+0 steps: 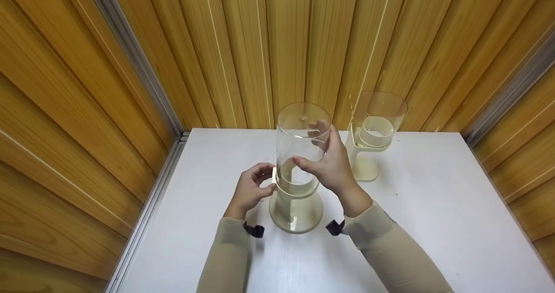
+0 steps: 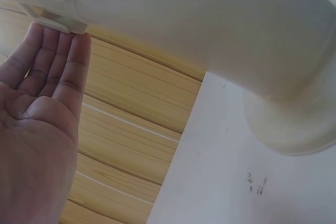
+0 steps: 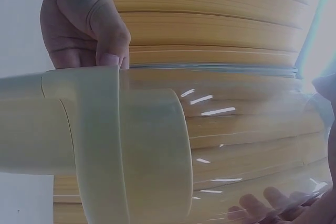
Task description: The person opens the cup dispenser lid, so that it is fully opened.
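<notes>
2 cream stands: near stand [image 1: 297,215] around the middle of the table [image 1: 459,228], far stand [image 1: 366,170] toward the far edge, right of centre. 2 clear cylinders [image 1: 286,143], one per stand. 2 cream inner rings [image 1: 368,139], one per cylinder. 2 hands: left hand [image 1: 250,189], right hand [image 1: 331,161]. 2 sleeves [image 1: 227,258]. 2 black wrist pieces [image 1: 256,231]. 3 plank walls [image 1: 286,46]: left, far, right edges. 1 table.
</notes>
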